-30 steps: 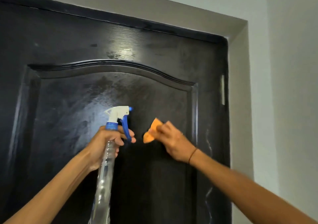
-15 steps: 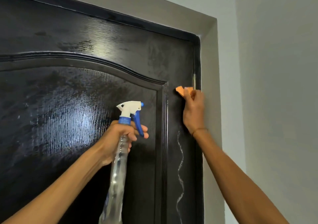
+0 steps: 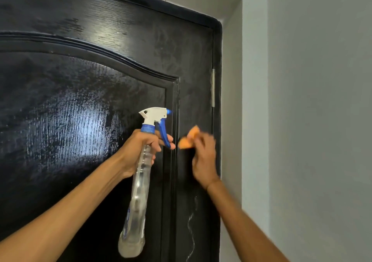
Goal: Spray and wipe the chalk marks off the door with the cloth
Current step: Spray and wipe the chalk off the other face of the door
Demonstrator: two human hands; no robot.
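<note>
Head view: black door (image 3: 84,111) glossy; right hand (image 3: 203,157) grip pinches orange cloth (image 3: 188,141); left hand (image 3: 138,151) grip clamps spray bottle (image 3: 138,191).

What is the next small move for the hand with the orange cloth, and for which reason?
Probably the right hand should carry the orange cloth down the door's right-hand strip. A wavy white chalk line is on the door below that hand, while the strip above looks only smeared. The left hand holds the spray bottle ready, should the mark need wetting first.
</note>
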